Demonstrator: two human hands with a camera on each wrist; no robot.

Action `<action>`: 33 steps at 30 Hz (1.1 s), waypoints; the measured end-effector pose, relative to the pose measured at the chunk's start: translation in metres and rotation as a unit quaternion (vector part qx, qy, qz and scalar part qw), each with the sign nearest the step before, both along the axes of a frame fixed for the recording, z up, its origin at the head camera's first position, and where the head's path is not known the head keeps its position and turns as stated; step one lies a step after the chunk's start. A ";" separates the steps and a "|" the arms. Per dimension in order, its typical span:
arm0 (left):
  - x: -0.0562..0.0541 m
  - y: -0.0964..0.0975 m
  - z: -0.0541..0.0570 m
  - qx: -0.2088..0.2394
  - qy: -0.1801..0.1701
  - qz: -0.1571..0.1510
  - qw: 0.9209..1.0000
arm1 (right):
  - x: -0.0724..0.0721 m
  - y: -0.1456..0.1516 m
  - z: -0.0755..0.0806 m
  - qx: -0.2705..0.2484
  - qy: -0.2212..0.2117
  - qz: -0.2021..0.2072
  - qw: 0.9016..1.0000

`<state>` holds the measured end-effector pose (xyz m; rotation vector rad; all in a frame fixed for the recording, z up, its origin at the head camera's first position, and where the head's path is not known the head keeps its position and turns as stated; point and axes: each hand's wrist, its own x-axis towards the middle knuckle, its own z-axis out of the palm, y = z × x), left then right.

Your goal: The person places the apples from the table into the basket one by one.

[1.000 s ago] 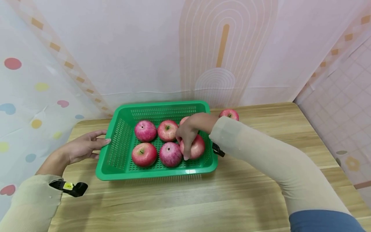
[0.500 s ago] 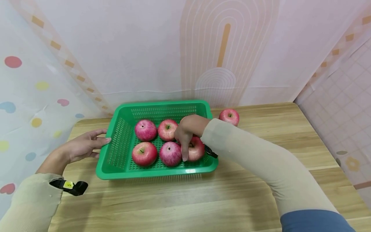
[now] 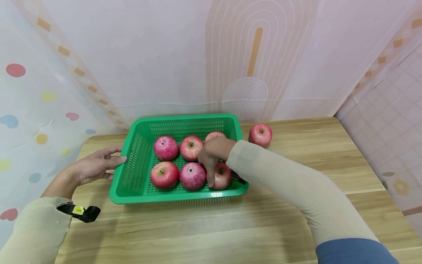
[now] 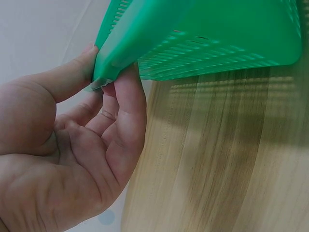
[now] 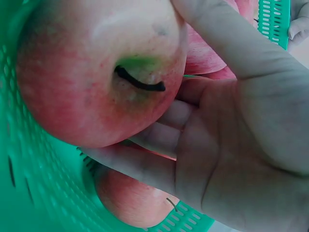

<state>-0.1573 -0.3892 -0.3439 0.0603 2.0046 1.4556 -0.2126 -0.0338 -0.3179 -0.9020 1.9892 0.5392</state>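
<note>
A green plastic basket (image 3: pixel 178 198) with slotted walls holds several red apples in two rows. My left hand (image 3: pixel 93 167) grips its left rim; in the left wrist view the thumb lies over the rim (image 4: pixel 128 46) and the fingers curl beneath. Inside the near right corner, my right hand (image 3: pixel 211 156) holds an apple (image 3: pixel 222 179) with thumb and fingers on either side. Its dark stem shows in the right wrist view, where the apple (image 5: pixel 96 101) fills the upper left. Left of it sits a purplish striped apple (image 3: pixel 192 176). Behind the hand, another apple (image 3: pixel 215 135) is partly hidden.
One loose apple (image 3: pixel 260 135) rests on the wooden table (image 3: pixel 197 234), just beyond the basket's back right corner. A patterned backdrop (image 3: pixel 158 66) rises right behind the table. More apples (image 3: pixel 166 148) fill the basket's left and middle.
My right hand has shifted slightly left and toward the near side, bringing its apple lower in the corner. The striped apple beside it has edged left. My left hand stays on the rim.
</note>
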 end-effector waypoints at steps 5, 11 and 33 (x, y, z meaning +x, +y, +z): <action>0.000 0.000 0.000 -0.002 -0.001 0.002 1.000 | 0.003 -0.001 0.001 0.000 0.018 -0.041 0.999; 0.001 -0.002 0.000 -0.008 -0.001 0.001 1.000 | 0.004 -0.001 0.002 0.000 0.024 -0.062 0.998; 0.002 -0.005 0.000 0.011 0.000 -0.006 1.000 | -0.005 0.050 0.026 -0.234 0.013 -0.047 0.971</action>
